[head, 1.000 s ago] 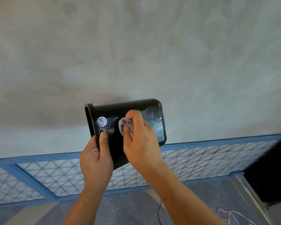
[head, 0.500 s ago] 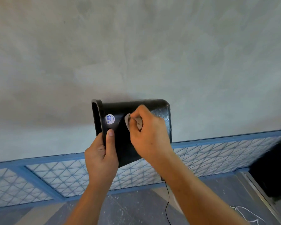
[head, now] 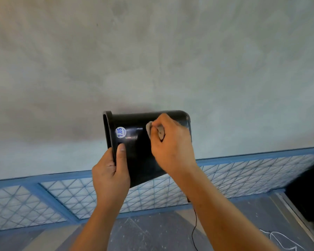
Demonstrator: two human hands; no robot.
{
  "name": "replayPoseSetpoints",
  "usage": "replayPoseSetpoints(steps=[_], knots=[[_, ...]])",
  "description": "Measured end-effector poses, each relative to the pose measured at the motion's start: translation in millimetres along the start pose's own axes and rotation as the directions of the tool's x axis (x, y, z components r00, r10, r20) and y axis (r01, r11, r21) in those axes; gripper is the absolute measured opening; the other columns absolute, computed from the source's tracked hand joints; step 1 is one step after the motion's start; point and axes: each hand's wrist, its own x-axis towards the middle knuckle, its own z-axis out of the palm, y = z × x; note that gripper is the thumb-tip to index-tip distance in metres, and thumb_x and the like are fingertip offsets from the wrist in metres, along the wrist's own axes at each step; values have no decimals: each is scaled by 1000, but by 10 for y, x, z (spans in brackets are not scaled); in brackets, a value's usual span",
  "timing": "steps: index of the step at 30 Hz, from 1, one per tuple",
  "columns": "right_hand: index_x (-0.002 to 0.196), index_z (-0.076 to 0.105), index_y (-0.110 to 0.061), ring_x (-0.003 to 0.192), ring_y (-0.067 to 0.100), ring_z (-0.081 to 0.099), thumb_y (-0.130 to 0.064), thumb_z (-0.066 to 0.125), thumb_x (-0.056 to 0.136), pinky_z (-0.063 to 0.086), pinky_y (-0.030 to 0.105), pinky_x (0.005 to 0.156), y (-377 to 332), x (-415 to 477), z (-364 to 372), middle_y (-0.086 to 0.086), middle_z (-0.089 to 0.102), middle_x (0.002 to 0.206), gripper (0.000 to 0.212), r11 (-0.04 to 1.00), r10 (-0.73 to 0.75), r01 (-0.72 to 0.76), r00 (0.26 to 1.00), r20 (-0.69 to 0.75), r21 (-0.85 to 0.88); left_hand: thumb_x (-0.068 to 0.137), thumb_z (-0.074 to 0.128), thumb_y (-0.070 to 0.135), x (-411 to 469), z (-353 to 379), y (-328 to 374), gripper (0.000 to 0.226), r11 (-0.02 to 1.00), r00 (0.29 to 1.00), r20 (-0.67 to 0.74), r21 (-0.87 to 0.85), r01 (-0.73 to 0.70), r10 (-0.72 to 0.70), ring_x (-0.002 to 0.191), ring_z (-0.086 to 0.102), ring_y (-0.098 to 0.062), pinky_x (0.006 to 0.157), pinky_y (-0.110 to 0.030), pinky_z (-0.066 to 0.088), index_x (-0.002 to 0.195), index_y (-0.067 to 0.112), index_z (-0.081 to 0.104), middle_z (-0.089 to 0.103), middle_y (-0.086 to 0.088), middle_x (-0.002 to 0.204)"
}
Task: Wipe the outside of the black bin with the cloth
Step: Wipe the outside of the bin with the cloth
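The black bin (head: 134, 142) is held up on its side in front of a grey wall, rim to the left, base to the right. A round white price sticker (head: 121, 132) sits near the rim. My left hand (head: 111, 171) grips the bin at the rim, thumb pressed on the outer side. My right hand (head: 170, 144) presses a small grey cloth (head: 149, 129) against the bin's side, near the base end. Most of the cloth is hidden under my fingers.
A grey plaster wall (head: 152, 60) fills the background. Below it runs a blue-framed panel with wire mesh (head: 71, 198). A thin black cable (head: 195, 225) hangs near my right forearm, a white cord (head: 279, 236) lies on the floor, and a dark opening (head: 308, 192) is at right.
My right hand with the cloth has shifted slightly along the bin's side, toward the upper edge. The bin sits a little more to the right in view. My left hand keeps its grip.
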Motion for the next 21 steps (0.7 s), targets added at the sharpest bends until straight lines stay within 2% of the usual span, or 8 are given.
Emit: replayPoseSetpoints(steps=[1,3,6,9,12,16,18,21], knots=[[87,57,-20,64,8,54,-14,62,98,42,15,57,-9,102,-27,-9,56,70,13,1000,20,-20,999,-26,-6,106,46,46,2,-23,-8,48,1000,1000,6,0,-15,15,58,50,-6,48,-18,36,70,15,54,52,0,59],[85,55,-20,63,4,54,-13,60,98,40,13,57,13,214,-52,-15,50,65,16,997,74,-75,996,-43,-9,105,44,53,13,-71,-21,57,999,999,15,-9,-36,36,56,47,-7,48,-17,36,69,10,53,49,-4,57],[88,58,-17,68,9,58,-14,58,99,45,23,62,43,217,-18,-11,57,68,11,987,157,-156,985,-66,26,103,43,58,32,-131,-100,62,997,998,24,36,-67,66,60,49,-16,49,-21,36,72,5,54,52,-12,60],[90,61,-16,70,2,58,-14,60,97,42,18,59,-107,112,101,-12,55,71,8,996,84,-83,995,-52,28,105,45,54,33,-155,-123,59,996,997,15,39,-80,79,59,50,-14,49,-21,36,73,5,54,53,-14,60],[93,62,-15,70,5,59,-15,61,99,48,21,62,-184,74,156,-11,59,75,6,997,61,-60,998,-23,44,105,47,57,71,-210,-123,64,997,997,2,3,-78,78,57,48,-17,46,-27,33,72,3,53,53,-18,61],[98,60,-18,80,17,65,-22,55,101,54,38,77,35,240,73,-1,70,85,7,959,280,-276,958,-65,61,98,42,63,108,-291,-173,64,996,996,18,25,-88,88,65,51,-27,49,-36,35,74,5,55,54,-16,61],[97,60,-17,80,19,65,-21,56,101,54,39,76,-16,223,99,0,69,85,6,966,254,-250,965,-60,59,99,40,62,109,-292,-167,62,993,994,22,45,-105,104,65,51,-25,48,-32,35,72,8,53,52,-13,59],[96,59,-17,77,10,62,-18,57,101,52,26,71,-151,161,191,-6,66,83,6,985,165,-164,986,-6,60,99,40,61,146,-295,-187,62,993,994,13,55,-105,104,64,50,-25,47,-30,33,71,7,53,51,-12,58]])
